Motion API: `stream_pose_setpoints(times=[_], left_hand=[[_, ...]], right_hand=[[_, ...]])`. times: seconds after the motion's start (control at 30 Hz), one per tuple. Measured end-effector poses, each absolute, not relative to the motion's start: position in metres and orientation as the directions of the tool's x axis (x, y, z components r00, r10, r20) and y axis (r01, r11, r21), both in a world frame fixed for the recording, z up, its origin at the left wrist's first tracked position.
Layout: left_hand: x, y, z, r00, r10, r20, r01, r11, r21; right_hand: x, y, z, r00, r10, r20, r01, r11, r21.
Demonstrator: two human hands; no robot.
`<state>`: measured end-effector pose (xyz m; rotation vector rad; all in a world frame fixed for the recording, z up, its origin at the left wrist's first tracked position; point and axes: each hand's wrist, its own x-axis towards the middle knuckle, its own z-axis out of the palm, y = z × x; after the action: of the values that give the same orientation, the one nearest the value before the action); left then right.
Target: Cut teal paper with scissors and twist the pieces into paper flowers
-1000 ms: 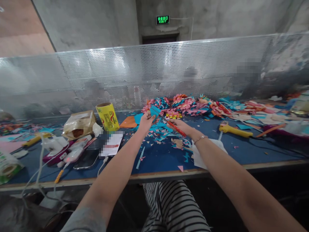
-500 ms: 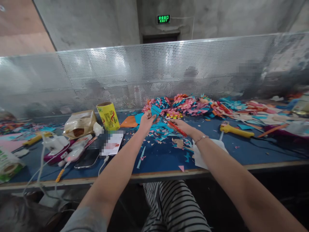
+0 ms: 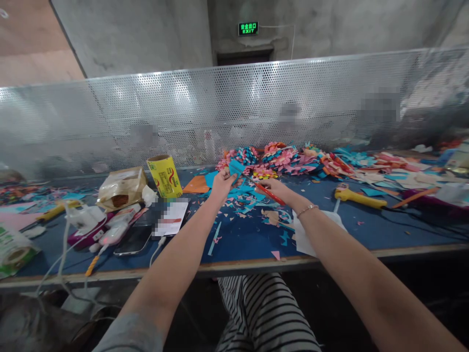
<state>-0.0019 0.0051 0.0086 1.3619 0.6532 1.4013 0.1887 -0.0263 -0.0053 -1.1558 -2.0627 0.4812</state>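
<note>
Between the fingers of my left hand (image 3: 222,184) is a piece of blue paper (image 3: 236,167), pinched above the table. My right hand (image 3: 277,189) is closed around a pair of scissors (image 3: 270,193) with red handles. The blades point left towards the blue paper, near its lower right edge; whether they touch it I cannot tell. Blue paper scraps (image 3: 244,196) lie below both hands. Just behind them are paper flowers (image 3: 280,157) in pink, blue and orange.
A yellow tube (image 3: 164,177), a paper bag (image 3: 120,188), phones (image 3: 134,239) and a power strip (image 3: 88,232) with cables stand on the left. To the right lie a yellow glue gun (image 3: 361,198) and a white sheet (image 3: 306,239). A perforated metal panel (image 3: 190,112) runs along the back.
Hardly anything differs. My hands, the blue paper and the scissors stay in nearly the same place, with only a slight shift of the scissors and right wrist.
</note>
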Motion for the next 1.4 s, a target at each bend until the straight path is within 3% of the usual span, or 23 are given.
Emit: stream_pose_setpoints(times=[0.3, 0.5, 0.7, 0.83, 1.03, 1.4], left_hand=[[-0.001, 0.001, 0.012, 0.166, 0.92, 0.355, -0.299, -0.296, 0.907], [-0.001, 0.002, 0.013, 0.151, 0.937, 0.315, -0.322, -0.255, 0.912], [-0.001, 0.003, 0.012, 0.139, 0.949, 0.283, -0.298, -0.232, 0.926], [0.001, 0.0, 0.013, 0.145, 0.953, 0.265, -0.284, -0.216, 0.934], [0.003, -0.005, 0.014, 0.178, 0.955, 0.238, -0.292, -0.18, 0.939], [0.002, 0.0, 0.013, 0.185, 0.958, 0.218, -0.292, -0.159, 0.943]], right_hand=[[0.187, -0.034, 0.0, -0.239, 0.931, 0.276, 0.636, 0.365, -0.68], [0.183, -0.038, 0.007, -0.209, 0.94, 0.268, 0.69, 0.336, -0.641], [0.184, -0.04, 0.004, -0.286, 0.898, 0.335, 0.669, 0.437, -0.601], [0.187, -0.035, -0.005, -0.377, 0.862, 0.339, 0.565, 0.504, -0.653], [0.187, -0.031, -0.01, -0.378, 0.877, 0.296, 0.506, 0.463, -0.727], [0.184, -0.039, -0.002, -0.31, 0.907, 0.284, 0.644, 0.42, -0.64]])
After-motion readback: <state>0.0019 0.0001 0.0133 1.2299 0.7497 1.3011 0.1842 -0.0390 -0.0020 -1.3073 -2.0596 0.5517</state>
